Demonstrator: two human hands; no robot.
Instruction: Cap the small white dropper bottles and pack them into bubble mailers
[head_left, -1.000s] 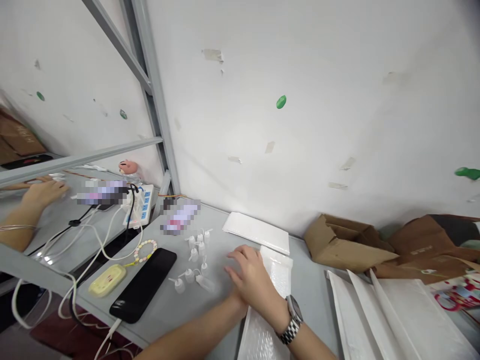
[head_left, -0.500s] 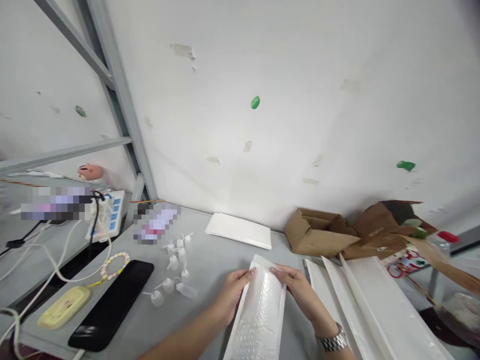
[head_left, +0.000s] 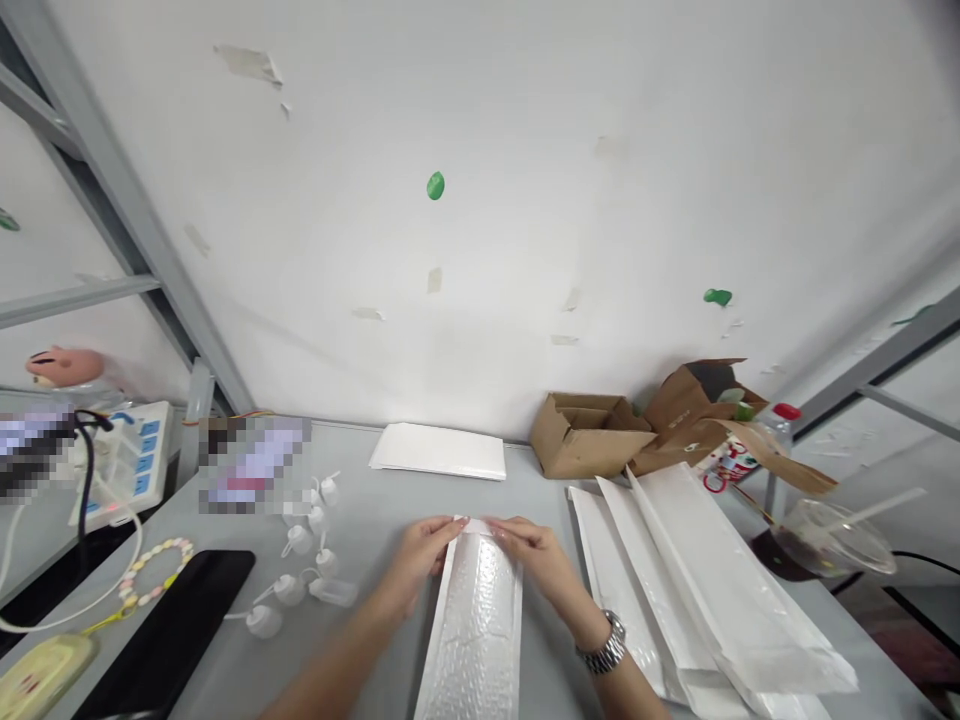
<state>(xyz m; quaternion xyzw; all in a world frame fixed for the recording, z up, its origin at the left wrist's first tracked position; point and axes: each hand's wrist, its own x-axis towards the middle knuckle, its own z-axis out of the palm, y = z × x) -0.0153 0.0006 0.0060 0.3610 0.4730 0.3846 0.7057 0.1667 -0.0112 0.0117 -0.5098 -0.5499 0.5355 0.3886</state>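
A white bubble mailer (head_left: 476, 625) lies lengthwise in front of me, its bubbled face up. My left hand (head_left: 416, 562) grips the left corner of its far end, thumb on top. My right hand (head_left: 536, 565), with a metal watch on the wrist, pinches the right corner of that same end. Between the thumbs, a narrow flap strip lies across the mailer's end. What is inside the mailer cannot be seen. Right of my right hand, several more white mailers (head_left: 720, 570) lie overlapping. Small white-capped bottles (head_left: 289, 590) stand and lie left of my left hand.
Against the wall are a stack of flat white mailers (head_left: 442, 452), a cardboard box (head_left: 589, 445) and a brown paper bag (head_left: 679, 420). At right stands a plastic cup with a straw (head_left: 825, 540). A black phone (head_left: 180, 630), beaded bracelet (head_left: 157, 570) and power strip (head_left: 142, 460) lie left.
My view has swung right, so everything sits farther left. Both hands keep hold of the mailer's far end; their fingers are closer together and less flap shows beyond them.
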